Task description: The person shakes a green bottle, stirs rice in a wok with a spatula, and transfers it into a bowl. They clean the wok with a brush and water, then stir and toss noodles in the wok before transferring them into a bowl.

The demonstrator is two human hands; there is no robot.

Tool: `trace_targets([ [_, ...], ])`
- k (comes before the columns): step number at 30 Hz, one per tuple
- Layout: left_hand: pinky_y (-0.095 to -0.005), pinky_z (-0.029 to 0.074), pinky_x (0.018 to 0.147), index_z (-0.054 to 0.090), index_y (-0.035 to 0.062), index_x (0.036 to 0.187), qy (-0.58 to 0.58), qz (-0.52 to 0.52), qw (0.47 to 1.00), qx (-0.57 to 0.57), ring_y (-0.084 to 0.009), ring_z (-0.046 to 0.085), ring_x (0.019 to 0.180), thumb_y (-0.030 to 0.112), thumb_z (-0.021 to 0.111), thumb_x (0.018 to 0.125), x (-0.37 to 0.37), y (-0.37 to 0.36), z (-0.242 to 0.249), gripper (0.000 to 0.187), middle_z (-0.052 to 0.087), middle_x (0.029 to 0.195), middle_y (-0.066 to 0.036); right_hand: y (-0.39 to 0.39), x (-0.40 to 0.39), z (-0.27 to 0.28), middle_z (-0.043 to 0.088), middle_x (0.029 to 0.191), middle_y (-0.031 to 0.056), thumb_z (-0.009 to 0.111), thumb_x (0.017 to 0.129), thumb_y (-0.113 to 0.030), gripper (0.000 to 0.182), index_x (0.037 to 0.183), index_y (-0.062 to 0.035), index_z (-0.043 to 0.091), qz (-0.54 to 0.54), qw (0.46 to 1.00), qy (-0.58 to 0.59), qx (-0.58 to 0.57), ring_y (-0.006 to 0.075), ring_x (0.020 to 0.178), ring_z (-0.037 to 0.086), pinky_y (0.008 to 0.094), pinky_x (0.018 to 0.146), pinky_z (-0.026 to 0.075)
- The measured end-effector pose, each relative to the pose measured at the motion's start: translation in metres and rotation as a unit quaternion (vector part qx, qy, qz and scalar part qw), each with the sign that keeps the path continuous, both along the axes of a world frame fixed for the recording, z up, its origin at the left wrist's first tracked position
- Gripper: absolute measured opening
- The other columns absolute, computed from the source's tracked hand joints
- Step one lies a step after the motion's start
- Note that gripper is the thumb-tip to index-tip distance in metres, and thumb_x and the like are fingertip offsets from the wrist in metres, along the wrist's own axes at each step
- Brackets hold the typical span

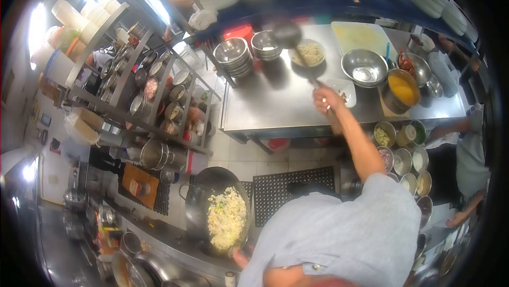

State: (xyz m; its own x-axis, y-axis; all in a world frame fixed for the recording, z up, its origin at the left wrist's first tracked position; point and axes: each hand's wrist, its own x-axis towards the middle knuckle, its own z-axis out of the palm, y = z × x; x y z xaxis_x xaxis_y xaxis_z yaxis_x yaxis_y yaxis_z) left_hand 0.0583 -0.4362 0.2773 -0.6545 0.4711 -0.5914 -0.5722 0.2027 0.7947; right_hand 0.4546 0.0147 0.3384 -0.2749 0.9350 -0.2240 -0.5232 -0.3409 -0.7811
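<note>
My right hand (327,99) is closed around the handle of a long ladle (287,36), stretched out over the steel counter. The ladle's round head is blurred and sits at the far edge of a bowl of pale food (314,54). Close by the right hand lies a white square dish (347,94) with a few brown bits in it. At the lower left, my left hand (241,258) grips the near rim of a large dark wok (196,210); its fingers are partly hidden. Fried rice with yellow egg (228,218) lies in the wok.
On the steel counter (246,109) stand stacked metal bowls (232,56), a cutting board (360,38) and a pot of orange liquid (401,90). Ingredient tins (403,161) line the right side. A rack (159,91) stands left. Another person (473,160) is at far right.
</note>
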Motion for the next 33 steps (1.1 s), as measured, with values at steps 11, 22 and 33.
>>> trace_targets([
  [11, -0.0329, 0.046, 0.07, 0.055, 0.0017, 0.096, 0.226, -0.099, 0.969, 0.01, -0.0216, 0.056, 0.079, 0.005, 0.066, 0.071, -0.012, 0.028, 0.0, 0.028, 0.058, 0.087, -0.01, -0.127, -0.223, 0.048, 0.064, 0.077, 0.0176, 0.042, 0.095, -0.021, 0.025, 0.107, -0.0046, 0.056, 0.381, 0.469, -0.535, 0.59, 0.0364, 0.073, 0.065, 0.0459, 0.059, 0.052],
  [22, -0.0392, 0.051, 0.076, 0.061, -0.0023, 0.107, 0.533, -0.277, 0.787, -0.143, -0.0274, 0.062, 0.095, 0.01, 0.066, 0.08, -0.021, 0.06, 0.039, 0.03, 0.065, 0.105, -0.014, -0.118, -0.249, 0.033, 0.063, 0.088, 0.0213, 0.052, 0.089, -0.019, 0.052, 0.137, -0.0058, 0.041, 0.439, 0.636, -0.442, 0.456, 0.0313, 0.074, 0.063, 0.0414, 0.064, 0.05],
  [33, -0.0381, 0.052, 0.07, 0.06, 0.0025, 0.098, -0.086, 0.15, 0.981, 0.086, -0.0226, 0.062, 0.081, 0.01, 0.056, 0.074, -0.008, 0.051, 0.012, 0.025, 0.063, 0.09, -0.01, -0.148, -0.235, 0.07, 0.05, 0.065, 0.0017, 0.054, 0.086, -0.014, 0.05, 0.132, 0.0016, 0.042, 0.383, 0.852, -0.327, 0.145, 0.01, 0.043, 0.046, 0.0268, 0.039, 0.039],
])
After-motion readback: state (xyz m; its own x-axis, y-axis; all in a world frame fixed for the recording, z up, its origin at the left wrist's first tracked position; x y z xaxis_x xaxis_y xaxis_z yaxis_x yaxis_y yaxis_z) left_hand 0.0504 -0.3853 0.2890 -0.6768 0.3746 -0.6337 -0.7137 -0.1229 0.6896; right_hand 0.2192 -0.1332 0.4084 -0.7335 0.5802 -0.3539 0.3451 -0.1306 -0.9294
